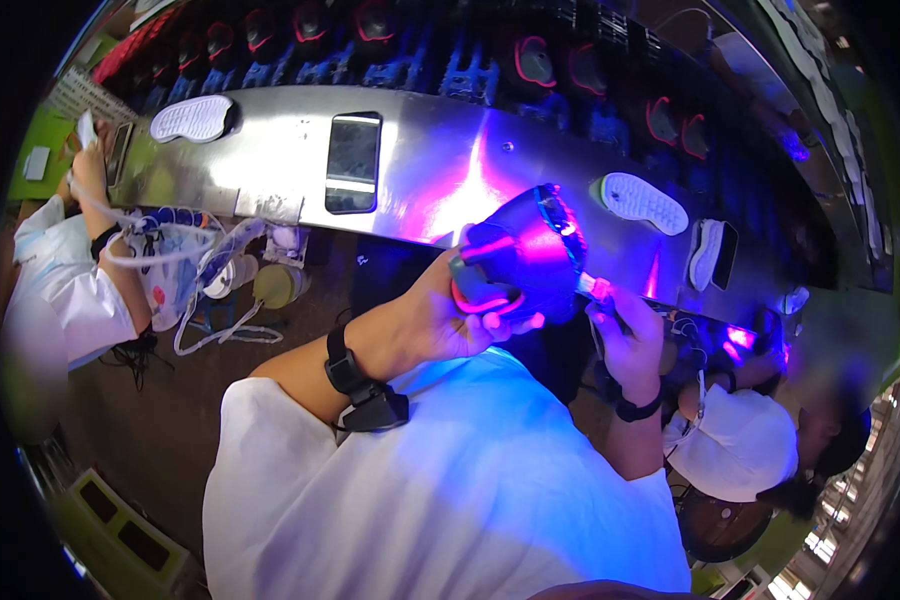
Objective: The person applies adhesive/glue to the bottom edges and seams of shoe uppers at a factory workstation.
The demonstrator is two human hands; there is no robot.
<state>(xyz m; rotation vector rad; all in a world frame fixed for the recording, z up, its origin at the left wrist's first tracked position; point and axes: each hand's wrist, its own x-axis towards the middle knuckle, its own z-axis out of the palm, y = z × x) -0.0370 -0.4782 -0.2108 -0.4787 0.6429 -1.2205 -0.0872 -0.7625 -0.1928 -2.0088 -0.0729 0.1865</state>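
Note:
My left hand (438, 312) is wrapped round a dark shoe upper (535, 250), which is tilted in front of my chest. Pink glowing lines run along its edge and opening under violet light. My right hand (630, 335) is closed in a pinch at the upper's right side. From its fingers a small tool, like a brush, points at the upper's edge; its pale tip (592, 286) glows pink and seems to touch that edge. Beyond my hands, a white shoe sole (645, 203) rests on the metal bench (420, 150).
A phone (353, 163) lies on the bench, with another white sole (194, 118) farther left. Dark shoes with pink outlines (535, 62) stand in a row behind the bench. Co-workers sit at left (80, 280) and right (740, 445). Tubes and pots (275, 285) stand below the bench at left.

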